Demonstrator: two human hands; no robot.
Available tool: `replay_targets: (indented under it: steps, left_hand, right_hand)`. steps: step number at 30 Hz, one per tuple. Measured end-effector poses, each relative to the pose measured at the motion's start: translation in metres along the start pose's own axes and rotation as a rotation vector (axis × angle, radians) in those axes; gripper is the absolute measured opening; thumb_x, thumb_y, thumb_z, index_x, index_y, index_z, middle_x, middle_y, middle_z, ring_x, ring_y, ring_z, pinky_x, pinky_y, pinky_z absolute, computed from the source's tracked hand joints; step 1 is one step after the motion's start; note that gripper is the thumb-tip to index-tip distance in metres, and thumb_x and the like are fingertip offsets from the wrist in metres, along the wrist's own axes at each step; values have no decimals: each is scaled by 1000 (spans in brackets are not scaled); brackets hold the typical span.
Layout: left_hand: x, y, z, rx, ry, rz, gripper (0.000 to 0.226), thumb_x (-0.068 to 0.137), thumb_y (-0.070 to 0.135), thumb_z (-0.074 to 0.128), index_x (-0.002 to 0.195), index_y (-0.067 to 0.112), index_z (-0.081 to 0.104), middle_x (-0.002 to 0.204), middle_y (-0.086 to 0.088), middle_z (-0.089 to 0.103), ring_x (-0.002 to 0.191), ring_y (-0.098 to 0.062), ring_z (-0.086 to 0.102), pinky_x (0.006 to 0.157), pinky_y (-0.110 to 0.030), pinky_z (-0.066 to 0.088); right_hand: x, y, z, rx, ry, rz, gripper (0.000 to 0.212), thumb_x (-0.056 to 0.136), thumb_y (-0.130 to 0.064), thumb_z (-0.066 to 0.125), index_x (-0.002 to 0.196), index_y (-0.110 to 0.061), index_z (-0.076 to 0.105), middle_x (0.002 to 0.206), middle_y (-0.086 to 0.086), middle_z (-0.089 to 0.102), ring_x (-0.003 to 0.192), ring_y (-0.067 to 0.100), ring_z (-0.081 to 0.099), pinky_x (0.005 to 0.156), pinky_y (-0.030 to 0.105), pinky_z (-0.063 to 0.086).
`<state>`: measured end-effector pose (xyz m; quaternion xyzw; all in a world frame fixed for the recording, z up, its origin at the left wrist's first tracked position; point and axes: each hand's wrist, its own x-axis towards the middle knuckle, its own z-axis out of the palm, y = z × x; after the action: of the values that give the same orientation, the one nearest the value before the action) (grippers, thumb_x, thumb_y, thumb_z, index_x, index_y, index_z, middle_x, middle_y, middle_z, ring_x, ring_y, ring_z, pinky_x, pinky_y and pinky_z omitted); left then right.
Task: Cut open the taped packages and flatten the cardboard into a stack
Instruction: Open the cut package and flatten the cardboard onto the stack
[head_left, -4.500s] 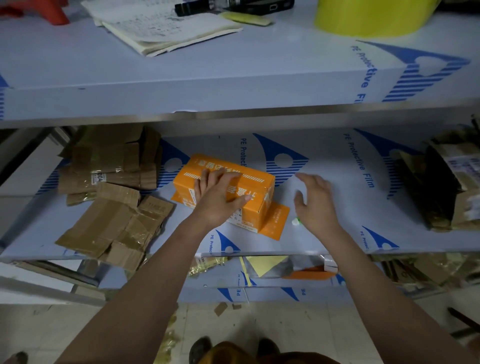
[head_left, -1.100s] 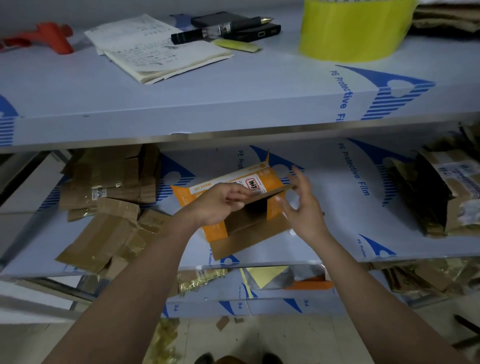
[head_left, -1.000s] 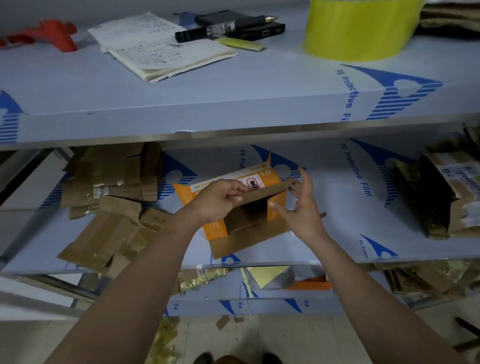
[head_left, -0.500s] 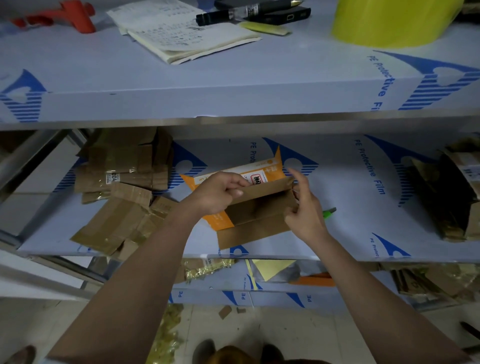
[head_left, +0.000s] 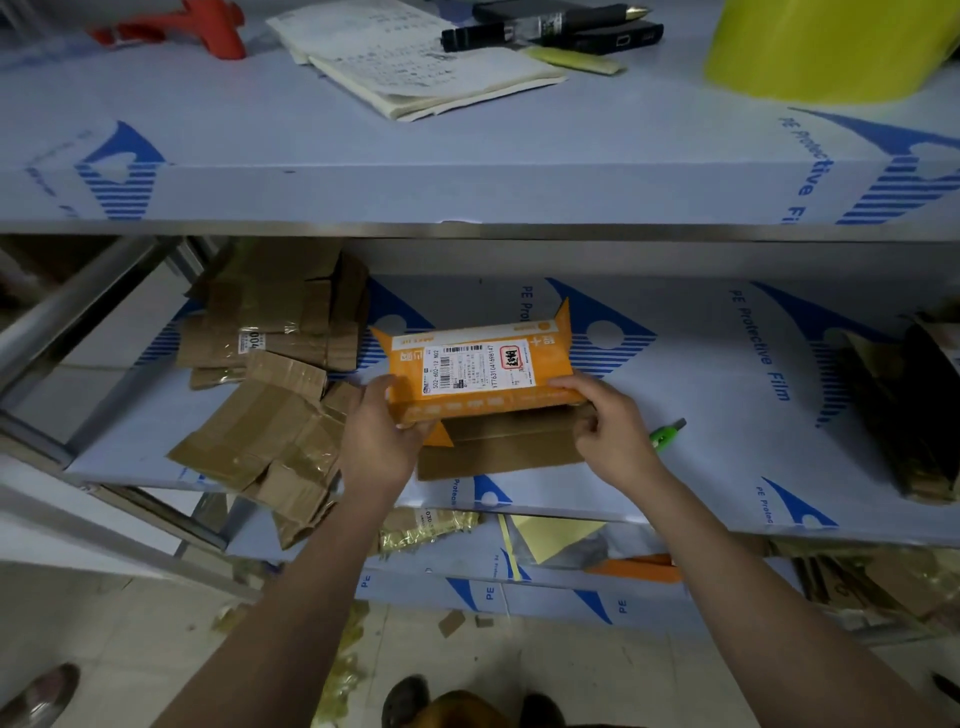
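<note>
An orange cardboard box (head_left: 478, 364) with a white shipping label lies nearly flattened on the middle shelf (head_left: 701, 467), its brown inner flaps spread out toward me. My left hand (head_left: 376, 441) grips its left end. My right hand (head_left: 610, 431) grips its right end, thumb on the orange top. A pile of flattened brown cardboard (head_left: 270, 384) with tape on it lies to the left on the same shelf. A small green cutter (head_left: 667, 431) lies on the shelf just right of my right hand.
More taped brown packages (head_left: 914, 410) sit at the shelf's right end. The top shelf holds a notebook (head_left: 415, 62), a black pen and device (head_left: 550, 26), a yellow tape roll (head_left: 826, 47) and a red tool (head_left: 176, 26). Scraps litter the lower shelf and floor.
The box stood whole 4.5 s ago; since then I opened it and pressed it down. Now its orange labelled face lies on top and both hands hold its ends.
</note>
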<state>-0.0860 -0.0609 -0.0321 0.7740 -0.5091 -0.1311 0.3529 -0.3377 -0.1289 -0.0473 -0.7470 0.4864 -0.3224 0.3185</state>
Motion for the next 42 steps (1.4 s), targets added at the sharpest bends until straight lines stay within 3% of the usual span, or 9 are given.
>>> replay_targets:
  steps: [5,12,18,23,25,28,31,36,42]
  left_hand:
    - [-10,-7,9,-234,49,-49,58,78,14,81,130,13,54,118,-1,61,103,-9,55,80,-22,45]
    - [-15,-9,12,-314,64,-99,67,74,12,82,134,18,52,114,6,64,105,-10,60,89,-30,51]
    - [-10,-29,-16,-533,-359,-118,79,87,-16,53,147,34,41,141,11,52,132,-9,46,99,-29,47]
    - [-2,-36,-38,-647,-395,-205,73,88,-21,44,142,28,48,138,4,57,127,-16,55,97,-39,51]
    - [1,-35,-46,-757,-396,-298,56,95,-10,39,137,23,53,134,-2,59,121,-23,58,89,-38,52]
    - [10,-27,-52,-720,-316,-483,27,100,14,46,126,17,52,121,-7,58,103,-27,61,81,-38,52]
    - [21,-34,-45,-460,-162,-621,33,96,29,61,124,18,47,118,-6,55,104,-28,58,91,-46,50]
    - [19,-56,-37,-395,-164,-706,27,93,23,66,117,16,57,126,-15,61,111,-35,58,99,-52,47]
    - [8,-63,-29,-415,-125,-688,44,94,10,63,135,13,49,132,-15,56,118,-38,54,100,-57,45]
  right_hand:
    - [-1,-5,0,57,-29,51,58,87,16,50,127,-25,60,136,3,55,125,16,51,104,29,47]
    - [-2,-6,-4,139,-86,85,63,89,14,52,120,-41,55,135,-2,55,123,9,50,92,6,42]
    - [-6,9,-19,286,-133,108,66,88,13,60,121,-44,57,135,-7,57,127,10,53,105,32,48]
    - [-1,3,-16,424,-174,159,56,94,12,49,115,-38,67,141,-8,54,131,9,49,112,39,41]
    - [2,-5,-12,448,-180,139,47,99,5,44,112,-33,70,136,-17,54,125,-1,50,113,31,39]
    - [4,-9,4,241,-255,86,36,101,-3,46,119,-27,67,143,-15,46,130,-1,42,112,16,32]
    - [6,-3,28,-30,-389,65,36,101,-14,50,127,-35,63,156,-8,36,143,13,32,119,36,29]
    - [8,-9,50,-319,-545,121,35,105,-28,43,136,-37,55,160,-9,29,144,18,24,119,43,25]
    - [8,-6,54,-367,-579,145,34,104,-33,45,136,-38,55,160,-14,27,144,17,20,120,41,22]
